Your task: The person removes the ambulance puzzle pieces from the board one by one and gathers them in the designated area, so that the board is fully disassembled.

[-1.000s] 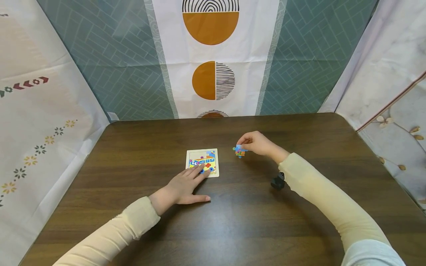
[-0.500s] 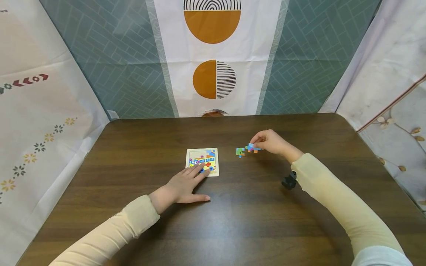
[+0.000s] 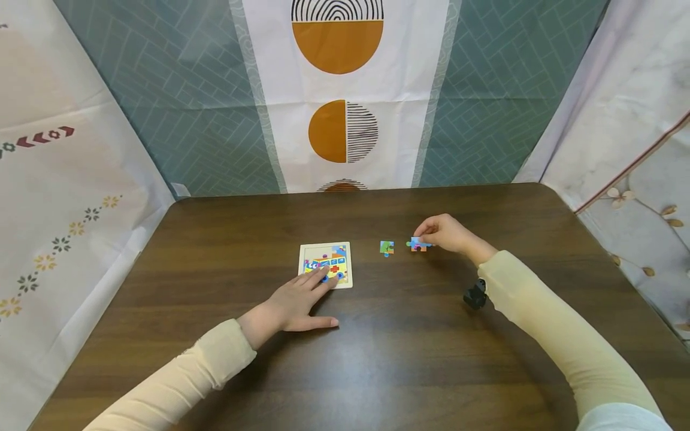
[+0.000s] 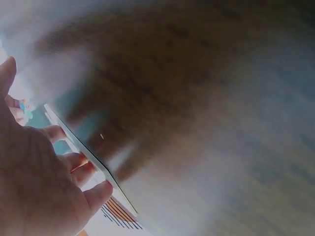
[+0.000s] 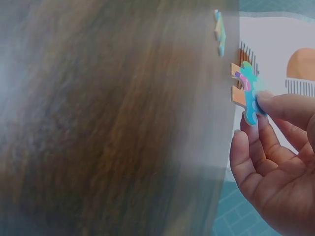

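Observation:
With thumb and fingertips, my right hand [image 3: 450,233] pinches a blue jigsaw piece [image 5: 250,93] that has orange and pink parts; the head view shows it right of the tray. A green and blue jigsaw piece [image 3: 386,247] lies on the table between the tray and that hand. My left hand [image 3: 299,299] is spread flat, its fingers resting on the lower part of a square puzzle tray [image 3: 300,254]. Inside the pale frame, a yellow bus picture [image 3: 336,261] is partly covered by those fingers. In the left wrist view, the fingertips touch the tray's edge [image 4: 120,194].
A brown wooden table [image 3: 377,371] lies under everything. A patterned cloth [image 3: 215,120] hangs behind its far edge, and light cloths [image 3: 70,209] hang at both sides. A black wrist camera [image 3: 475,294] sits at the right sleeve.
The right hand has moved to the right with the blue jigsaw piece, away from the green piece, which now lies alone on the table. The left hand stays on the tray.

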`<state>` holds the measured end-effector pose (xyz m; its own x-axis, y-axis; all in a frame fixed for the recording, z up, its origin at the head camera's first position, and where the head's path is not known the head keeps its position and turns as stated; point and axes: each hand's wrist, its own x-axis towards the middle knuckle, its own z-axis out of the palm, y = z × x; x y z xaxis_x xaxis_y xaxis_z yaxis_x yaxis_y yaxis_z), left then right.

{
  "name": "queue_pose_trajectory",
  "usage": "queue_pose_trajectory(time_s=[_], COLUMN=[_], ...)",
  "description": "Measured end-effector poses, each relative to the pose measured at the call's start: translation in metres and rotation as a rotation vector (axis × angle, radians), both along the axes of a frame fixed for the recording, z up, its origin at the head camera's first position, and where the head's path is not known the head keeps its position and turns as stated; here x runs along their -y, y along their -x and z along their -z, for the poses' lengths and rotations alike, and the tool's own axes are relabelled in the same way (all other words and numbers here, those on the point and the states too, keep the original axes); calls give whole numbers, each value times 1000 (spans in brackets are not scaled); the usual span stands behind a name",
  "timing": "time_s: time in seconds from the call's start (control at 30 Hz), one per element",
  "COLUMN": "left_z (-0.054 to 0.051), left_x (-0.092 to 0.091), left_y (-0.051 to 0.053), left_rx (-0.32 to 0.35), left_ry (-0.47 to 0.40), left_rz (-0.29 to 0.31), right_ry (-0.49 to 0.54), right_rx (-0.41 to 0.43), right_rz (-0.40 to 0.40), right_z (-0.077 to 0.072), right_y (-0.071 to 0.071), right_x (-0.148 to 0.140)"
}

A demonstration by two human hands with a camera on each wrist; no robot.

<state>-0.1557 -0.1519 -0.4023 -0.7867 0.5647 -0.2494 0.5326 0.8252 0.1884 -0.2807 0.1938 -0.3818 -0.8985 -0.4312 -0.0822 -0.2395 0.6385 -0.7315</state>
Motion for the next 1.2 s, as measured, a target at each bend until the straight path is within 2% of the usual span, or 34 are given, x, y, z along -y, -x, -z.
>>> queue_pose_trajectory(time_s=[0.27,0.5,0.7,1.2], left_z=[1,2,2,-1], left_x=[1,1,1,0], left_y=[-1,0,0,-1], left_rx=[-2,-11,-15,8], left_ry=[1,-3,-9,-11], left_rz=[-6,-2,2,-4], right_ry=[-36,-98,-128,-179], right_rx=[28,-31,-25,-41], right_rz=[10,-3,-2,1], right_z=[10,15,18,21], right_y=[7,12,17,17], right_x=[0,4,8,14])
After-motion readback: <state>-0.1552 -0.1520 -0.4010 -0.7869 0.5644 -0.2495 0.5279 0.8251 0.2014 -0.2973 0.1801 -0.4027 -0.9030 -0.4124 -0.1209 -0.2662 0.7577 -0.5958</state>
